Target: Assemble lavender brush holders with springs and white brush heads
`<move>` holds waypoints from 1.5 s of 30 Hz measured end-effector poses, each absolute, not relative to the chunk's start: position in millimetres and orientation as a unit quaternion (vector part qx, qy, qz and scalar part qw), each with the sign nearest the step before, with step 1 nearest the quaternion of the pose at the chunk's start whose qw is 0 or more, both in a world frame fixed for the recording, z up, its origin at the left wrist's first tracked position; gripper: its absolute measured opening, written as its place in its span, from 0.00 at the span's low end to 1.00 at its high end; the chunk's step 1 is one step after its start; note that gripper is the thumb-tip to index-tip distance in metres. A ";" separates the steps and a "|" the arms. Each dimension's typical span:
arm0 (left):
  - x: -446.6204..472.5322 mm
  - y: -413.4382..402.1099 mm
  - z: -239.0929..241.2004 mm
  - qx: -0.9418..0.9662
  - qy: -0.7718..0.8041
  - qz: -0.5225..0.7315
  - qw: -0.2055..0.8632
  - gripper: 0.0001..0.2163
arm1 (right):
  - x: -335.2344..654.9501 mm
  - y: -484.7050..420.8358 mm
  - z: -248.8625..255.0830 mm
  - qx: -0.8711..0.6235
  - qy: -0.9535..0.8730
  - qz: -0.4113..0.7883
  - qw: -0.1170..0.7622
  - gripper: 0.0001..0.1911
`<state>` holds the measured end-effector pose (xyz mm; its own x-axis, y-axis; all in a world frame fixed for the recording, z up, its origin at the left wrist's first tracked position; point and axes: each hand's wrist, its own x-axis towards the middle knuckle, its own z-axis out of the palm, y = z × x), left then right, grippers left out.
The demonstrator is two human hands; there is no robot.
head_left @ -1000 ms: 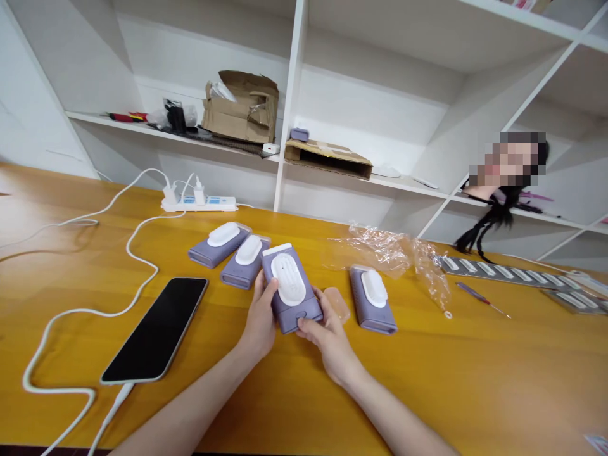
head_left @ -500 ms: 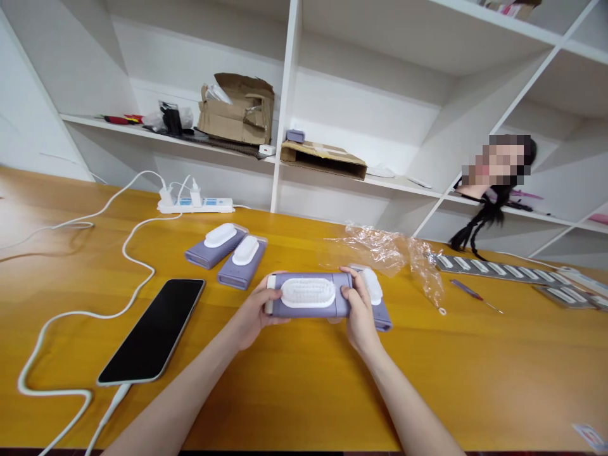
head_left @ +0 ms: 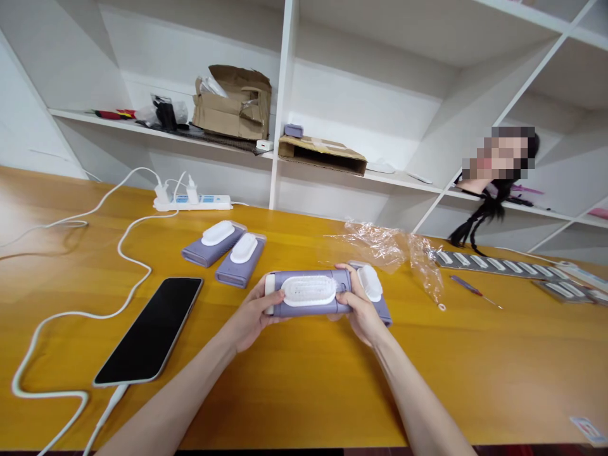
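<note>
A purple box-shaped device (head_left: 310,299) with a white oval bristle pad on top lies sideways between both my hands, just above the orange wooden table (head_left: 475,373). My left hand (head_left: 251,313) grips its left, white-capped end. Its right end is gripped by my right hand (head_left: 361,305), thumb on the front face. Behind my right hand another purple device (head_left: 375,292) of the same kind lies on the table. Two more purple devices (head_left: 228,246) lie side by side to the back left.
A black phone (head_left: 149,330) on a white cable (head_left: 71,313) lies at the left. A power strip (head_left: 192,201) sits by the shelf. Crumpled clear plastic (head_left: 384,247), a small screwdriver (head_left: 472,291) and parts strips (head_left: 498,266) lie at the right. White shelves hold a cardboard box (head_left: 232,104) and a mannequin head.
The device was upright in my hands a second ago; it has been turned sideways, one hand at each end. In the last half second it barely moved.
</note>
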<state>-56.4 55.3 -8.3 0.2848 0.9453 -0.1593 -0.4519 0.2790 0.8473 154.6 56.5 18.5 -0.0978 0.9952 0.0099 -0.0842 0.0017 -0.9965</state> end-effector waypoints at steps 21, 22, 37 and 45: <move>-58.6 60.2 -13.7 0.320 0.354 0.510 0.716 0.20 | 152.5 58.8 17.8 -0.431 -0.488 0.587 0.481 0.24; -58.7 60.5 -13.8 0.324 0.355 0.510 0.713 0.20 | 152.1 58.8 18.0 -0.427 -0.489 0.591 0.479 0.25; -64.1 62.0 -8.8 0.300 0.343 0.503 0.735 0.18 | 154.4 59.2 12.9 -0.423 -0.456 0.642 0.448 0.24; -66.3 61.7 -9.3 0.333 0.338 0.484 0.735 0.15 | 154.2 60.9 13.3 -0.442 -0.450 0.624 0.460 0.24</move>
